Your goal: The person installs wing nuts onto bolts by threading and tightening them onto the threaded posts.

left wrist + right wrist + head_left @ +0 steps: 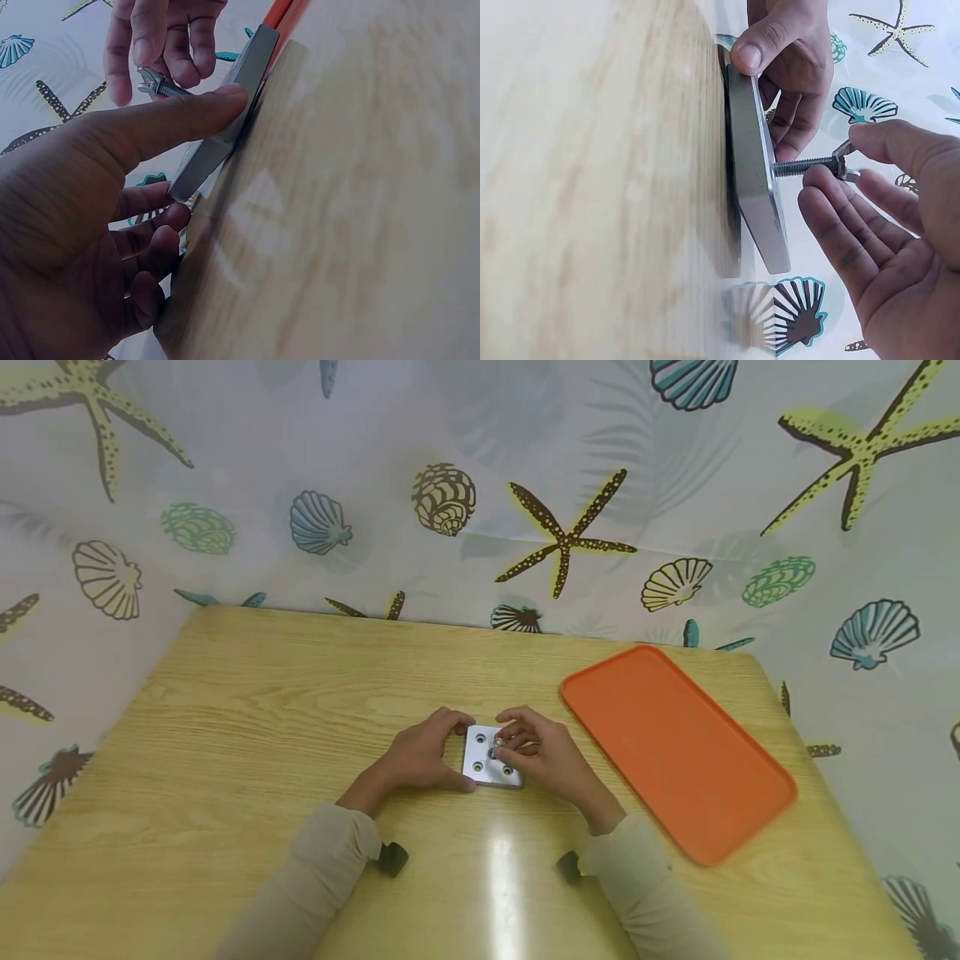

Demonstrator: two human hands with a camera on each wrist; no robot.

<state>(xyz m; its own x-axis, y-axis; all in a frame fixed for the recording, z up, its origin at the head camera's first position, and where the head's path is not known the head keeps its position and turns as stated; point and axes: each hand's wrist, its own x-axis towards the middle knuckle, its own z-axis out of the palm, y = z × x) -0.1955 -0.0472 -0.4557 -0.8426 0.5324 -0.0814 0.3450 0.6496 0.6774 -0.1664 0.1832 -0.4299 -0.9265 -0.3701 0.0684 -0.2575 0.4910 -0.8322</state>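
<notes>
A square silver metal plate [489,774] with several round holes lies flat on the table. From its middle rises a threaded bolt [799,167], upright to the plate's face. A wing nut [841,162] sits near the bolt's free end, its wings flaring outward. My left hand [422,755] grips the plate across two opposite edges, thumb on the near one and fingers at the far one. The right hand [551,762] pinches the wing nut between thumb and index finger. In the right wrist view its other fingers are bent loosely beside the bolt.
An orange tray [682,752] lies slanted on the right part of the wooden table [285,693]. Behind the table hangs a cloth [390,568] printed with shells and starfish. Dark straps or mounts [392,858] show at both wrists.
</notes>
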